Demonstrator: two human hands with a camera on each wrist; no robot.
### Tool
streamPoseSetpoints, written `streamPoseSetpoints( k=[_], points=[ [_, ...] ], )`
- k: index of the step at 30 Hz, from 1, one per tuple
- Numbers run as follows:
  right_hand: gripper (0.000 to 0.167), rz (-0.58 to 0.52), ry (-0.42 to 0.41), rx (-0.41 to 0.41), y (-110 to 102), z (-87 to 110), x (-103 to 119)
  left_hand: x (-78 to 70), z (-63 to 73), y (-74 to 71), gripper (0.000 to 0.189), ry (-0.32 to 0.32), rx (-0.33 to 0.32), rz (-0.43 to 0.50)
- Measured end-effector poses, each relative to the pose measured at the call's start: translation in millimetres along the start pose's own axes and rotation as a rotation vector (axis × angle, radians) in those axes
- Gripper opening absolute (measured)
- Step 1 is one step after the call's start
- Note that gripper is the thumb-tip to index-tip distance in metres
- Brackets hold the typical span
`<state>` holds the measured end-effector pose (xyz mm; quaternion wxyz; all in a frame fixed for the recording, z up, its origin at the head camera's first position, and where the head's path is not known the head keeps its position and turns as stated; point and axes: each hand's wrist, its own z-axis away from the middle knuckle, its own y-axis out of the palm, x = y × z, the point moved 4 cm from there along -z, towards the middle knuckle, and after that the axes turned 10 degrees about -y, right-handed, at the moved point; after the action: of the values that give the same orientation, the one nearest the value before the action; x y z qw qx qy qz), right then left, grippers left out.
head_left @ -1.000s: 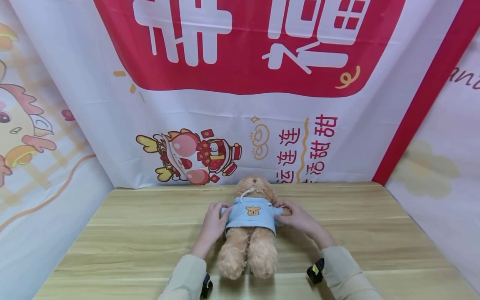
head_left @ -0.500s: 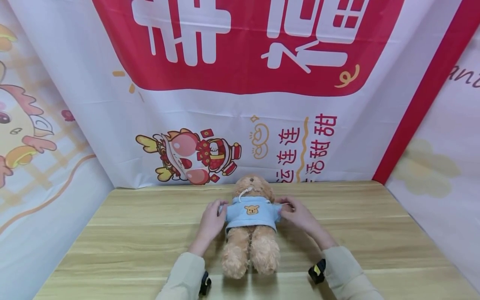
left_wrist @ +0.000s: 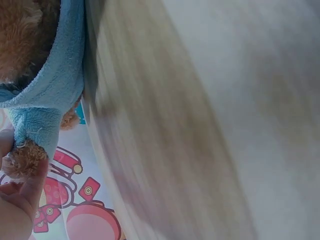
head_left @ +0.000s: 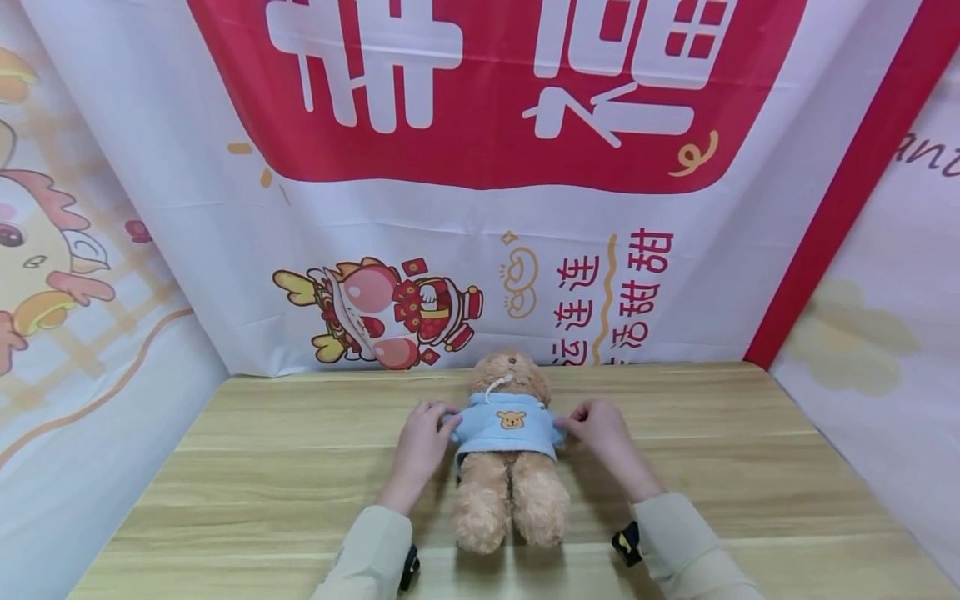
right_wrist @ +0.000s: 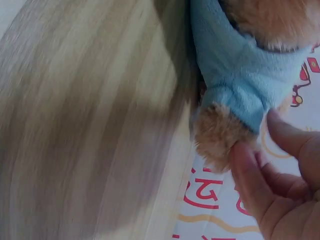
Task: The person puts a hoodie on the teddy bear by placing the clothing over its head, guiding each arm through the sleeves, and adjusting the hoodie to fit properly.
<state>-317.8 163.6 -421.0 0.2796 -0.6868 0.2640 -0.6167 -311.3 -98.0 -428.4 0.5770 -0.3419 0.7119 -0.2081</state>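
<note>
A light-brown teddy bear (head_left: 510, 492) in a light-blue top (head_left: 495, 425) lies on its back with its head toward the backdrop. A small bear face decorates the front of the top, and a white cord lies at the neck. My left hand (head_left: 422, 437) pinches the arm on the left; in the left wrist view the thumb and fingers hold its furry paw (left_wrist: 24, 159). On the other side my right hand (head_left: 602, 433) pinches the end of the other arm. There, in the right wrist view, fingertips touch the paw (right_wrist: 220, 135) and sleeve cuff (right_wrist: 245, 107).
The bear lies on a wood-grain table (head_left: 300, 475). A white and red printed backdrop (head_left: 480, 208) rises along the far edge, with printed cloth sides at left and right. Each wrist wears a black strap, such as the right strap (head_left: 627, 544).
The bear's legs and body have shifted slightly to the right. My right hand has changed its hold at the paw and cuff, while my left hand stays at the other arm.
</note>
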Motion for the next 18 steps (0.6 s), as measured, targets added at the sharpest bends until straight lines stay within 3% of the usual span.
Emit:
streamPoseSetpoints(
  k=[7, 13, 18],
  points=[
    [0.017, -0.007, 0.012, -0.007, -1, 1.3, 0, -0.8, 0.1, 2.2, 0.012, -0.046, 0.008, 0.001],
    [0.016, -0.124, 0.038, 0.009, -4, -1.1, -6, 2.6, -0.2, -0.5, 0.010, -0.048, -0.018, -0.003],
    [0.012, -0.111, -0.076, 0.050, -2, -2.4, -10, 8.4, -1.4, 1.3, 0.011, -0.043, 0.041, -0.010]
  ],
)
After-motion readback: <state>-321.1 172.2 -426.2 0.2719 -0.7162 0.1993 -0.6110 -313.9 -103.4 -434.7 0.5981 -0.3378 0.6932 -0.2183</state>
